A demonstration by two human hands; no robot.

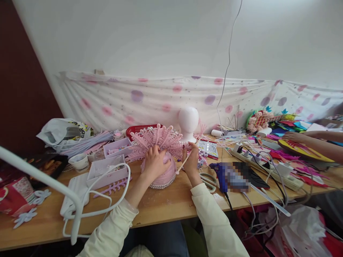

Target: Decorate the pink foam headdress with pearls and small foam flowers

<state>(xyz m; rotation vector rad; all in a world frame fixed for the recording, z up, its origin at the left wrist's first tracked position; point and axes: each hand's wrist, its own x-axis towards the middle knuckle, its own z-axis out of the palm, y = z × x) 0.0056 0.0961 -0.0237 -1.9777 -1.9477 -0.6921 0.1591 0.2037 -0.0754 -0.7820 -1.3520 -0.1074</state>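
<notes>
A pink headdress [160,142] with a fan of spiky pink pieces and a pearl-trimmed base stands on the wooden table [166,203]. My left hand [154,160] is closed on its front, fingers gripping the pink pieces. My right hand [191,157] is beside the headdress on the right, fingers pinched on a thin white stick [183,165] that slants down toward the base.
A white foam head [188,123] stands behind the headdress. Scissors [207,179] and a blue glue gun [222,175] lie to the right, with a power strip [268,167] and cables. Trays [108,171] and a white lamp arm [40,178] are left. Another person's arm [308,141] rests far right.
</notes>
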